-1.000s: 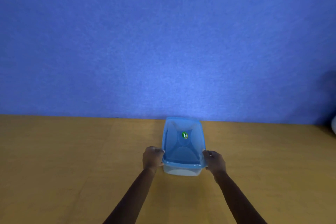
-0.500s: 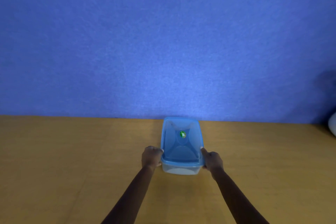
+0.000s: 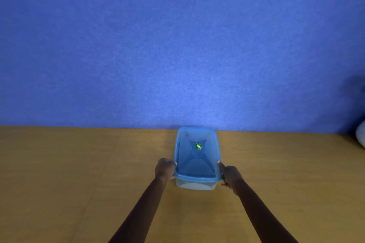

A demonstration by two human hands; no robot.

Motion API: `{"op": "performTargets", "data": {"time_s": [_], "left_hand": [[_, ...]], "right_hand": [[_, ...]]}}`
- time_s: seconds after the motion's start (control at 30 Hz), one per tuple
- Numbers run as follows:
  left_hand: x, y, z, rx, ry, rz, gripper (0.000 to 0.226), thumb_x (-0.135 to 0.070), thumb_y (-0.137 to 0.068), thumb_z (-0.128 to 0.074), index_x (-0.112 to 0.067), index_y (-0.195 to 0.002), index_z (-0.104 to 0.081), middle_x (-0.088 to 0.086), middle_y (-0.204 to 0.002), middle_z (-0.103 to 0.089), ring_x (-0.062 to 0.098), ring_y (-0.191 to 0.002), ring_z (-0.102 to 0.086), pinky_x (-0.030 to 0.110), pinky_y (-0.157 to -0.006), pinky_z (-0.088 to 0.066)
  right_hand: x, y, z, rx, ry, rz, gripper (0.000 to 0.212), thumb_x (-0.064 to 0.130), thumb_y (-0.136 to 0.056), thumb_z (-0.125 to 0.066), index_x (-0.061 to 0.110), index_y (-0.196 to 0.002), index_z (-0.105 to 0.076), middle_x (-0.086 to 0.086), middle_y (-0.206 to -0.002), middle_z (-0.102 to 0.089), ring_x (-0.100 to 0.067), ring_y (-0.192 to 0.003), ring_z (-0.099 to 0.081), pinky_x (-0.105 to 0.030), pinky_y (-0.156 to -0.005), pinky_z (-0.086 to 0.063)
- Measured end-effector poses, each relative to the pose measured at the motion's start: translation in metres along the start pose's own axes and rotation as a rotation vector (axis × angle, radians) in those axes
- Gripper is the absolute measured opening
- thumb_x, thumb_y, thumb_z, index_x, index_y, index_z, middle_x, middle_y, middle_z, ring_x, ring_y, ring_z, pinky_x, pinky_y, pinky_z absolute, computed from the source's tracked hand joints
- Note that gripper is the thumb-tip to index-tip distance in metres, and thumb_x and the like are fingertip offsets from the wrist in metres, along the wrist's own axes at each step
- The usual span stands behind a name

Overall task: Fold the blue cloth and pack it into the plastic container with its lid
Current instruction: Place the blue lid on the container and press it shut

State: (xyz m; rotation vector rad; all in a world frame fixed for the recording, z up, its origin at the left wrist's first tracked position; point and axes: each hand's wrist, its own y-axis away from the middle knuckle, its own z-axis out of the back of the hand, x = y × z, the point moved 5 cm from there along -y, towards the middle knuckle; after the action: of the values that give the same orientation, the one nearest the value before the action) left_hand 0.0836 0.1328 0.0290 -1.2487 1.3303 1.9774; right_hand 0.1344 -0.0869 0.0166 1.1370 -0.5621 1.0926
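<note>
A clear plastic container [image 3: 194,185] stands on the wooden table [image 3: 79,163] close to the wall, with its translucent blue lid [image 3: 197,156] on top; the lid bears a small green sticker. My left hand [image 3: 165,168] grips the container's near left corner. At the near right corner, my right hand [image 3: 230,175] holds the rim, thumb up along the lid edge. The blue cloth is not visible; what lies under the lid cannot be made out.
A blue wall [image 3: 177,45] rises right behind the container. A white rounded object [image 3: 360,136] sits at the table's far right edge.
The container has shifted slightly left with both hands on it. My right hand has slid closer against the right corner.
</note>
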Motion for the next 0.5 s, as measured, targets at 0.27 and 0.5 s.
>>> {"op": "performTargets", "data": {"time_s": [0.27,0.5], "left_hand": [[-0.001,-0.006,0.000,0.054,-0.042,0.043,0.024,0.007,-0.089,-0.049,0.017,-0.109,-0.058,0.032,-0.109,-0.063,0.037,-0.093,-0.063,0.040,-0.075,-0.052],[0.001,-0.011,0.006,0.175,-0.108,0.136,0.019,-0.001,-0.089,-0.051,0.004,-0.105,-0.058,0.013,-0.080,-0.062,0.022,-0.071,-0.061,0.038,-0.084,-0.050]], "right_hand": [[0.003,0.006,0.007,0.198,0.027,-0.088,0.041,0.038,-0.096,-0.044,0.006,-0.073,-0.057,-0.006,-0.064,-0.050,-0.014,-0.054,-0.044,-0.024,-0.051,-0.044],[0.013,0.005,0.014,0.295,0.022,-0.159,0.032,0.033,-0.094,-0.050,0.004,-0.084,-0.055,-0.006,-0.065,-0.046,-0.013,-0.054,-0.038,-0.023,-0.051,-0.036]]}}
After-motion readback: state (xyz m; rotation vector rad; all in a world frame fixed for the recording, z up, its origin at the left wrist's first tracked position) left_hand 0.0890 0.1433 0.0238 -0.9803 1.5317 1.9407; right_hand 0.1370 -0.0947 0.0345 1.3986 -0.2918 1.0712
